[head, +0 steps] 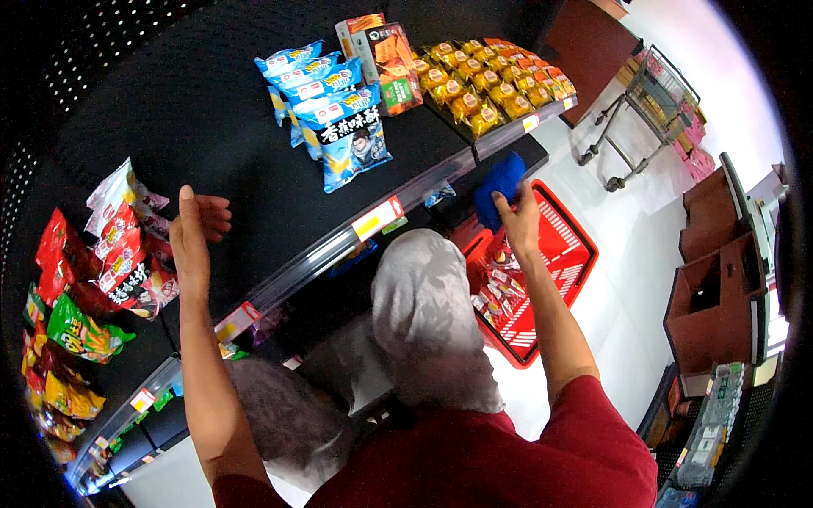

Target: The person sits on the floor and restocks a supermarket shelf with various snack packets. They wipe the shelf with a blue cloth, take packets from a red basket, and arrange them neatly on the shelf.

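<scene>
My left hand (195, 228) is raised over the black shelf (254, 209) with nothing in it, fingers bent a little and the thumb apart. To its left, red snack bags (124, 254) stand close by. A blue cloth (500, 190) is gripped in my right hand (522, 219), just past the shelf's front edge. Beneath that hand, a red plastic shopping basket (565, 254) holds several small packets (498, 289). Blue snack bags (346, 120) stand in a row on the shelf between my hands, beside snack boxes (390, 66).
Rows of yellow wrapped snacks (476, 82) fill the shelf's far end. Price tags (378, 217) line its clear front rail. A green snack bag (89, 330) lies at the left. A shopping cart (654, 101) stands on the pale floor, with brown counters (711, 298) at the right.
</scene>
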`<state>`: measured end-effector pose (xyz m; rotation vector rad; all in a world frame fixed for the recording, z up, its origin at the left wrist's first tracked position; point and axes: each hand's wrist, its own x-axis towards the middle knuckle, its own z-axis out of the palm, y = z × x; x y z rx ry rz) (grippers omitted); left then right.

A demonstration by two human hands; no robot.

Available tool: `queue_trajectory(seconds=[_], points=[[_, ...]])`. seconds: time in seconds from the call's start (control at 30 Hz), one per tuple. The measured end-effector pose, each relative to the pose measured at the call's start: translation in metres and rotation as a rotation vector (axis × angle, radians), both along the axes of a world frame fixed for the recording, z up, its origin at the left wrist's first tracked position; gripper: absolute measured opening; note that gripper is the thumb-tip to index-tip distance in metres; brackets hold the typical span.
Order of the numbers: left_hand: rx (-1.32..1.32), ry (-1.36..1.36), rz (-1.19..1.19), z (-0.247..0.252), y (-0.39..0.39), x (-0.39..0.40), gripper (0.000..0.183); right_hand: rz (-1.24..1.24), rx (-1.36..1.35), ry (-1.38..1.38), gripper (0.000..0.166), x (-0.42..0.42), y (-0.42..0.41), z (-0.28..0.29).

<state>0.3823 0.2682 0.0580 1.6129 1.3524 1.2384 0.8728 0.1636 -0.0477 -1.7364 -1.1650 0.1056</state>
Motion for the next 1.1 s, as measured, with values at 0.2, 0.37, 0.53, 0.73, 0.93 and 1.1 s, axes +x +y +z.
queue_trajectory(seconds=[0.2, 0.37, 0.53, 0.73, 0.93, 1.1], points=[[-0.124, 0.036, -0.074, -0.001, -0.02, 0.018, 0.071, 0.032, -0.13, -0.337, 0.041, -0.017, 0.071, -0.001], [-0.176, 0.208, -0.386, -0.005, -0.058, 0.041, 0.052, 0.15, -0.271, -0.408, 0.049, -0.016, 0.075, 0.006], [0.005, 0.467, -0.677, -0.035, -0.085, 0.059, 0.037, 0.269, -0.34, -0.486, 0.043, -0.061, 0.074, 0.022], [-0.053, 0.63, -0.979, -0.057, -0.128, 0.087, 0.034, 0.523, -0.325, -0.624, 0.044, -0.112, 0.069, 0.033], [0.013, 0.813, -1.318, -0.102, -0.165, 0.107, 0.021, 0.655, -0.351, -0.631, 0.039, -0.204, 0.043, 0.045], [-0.059, 0.762, -1.347, -0.113, -0.185, 0.108, 0.018, 0.744, -0.376, -0.609, 0.034, -0.294, 0.023, 0.053]])
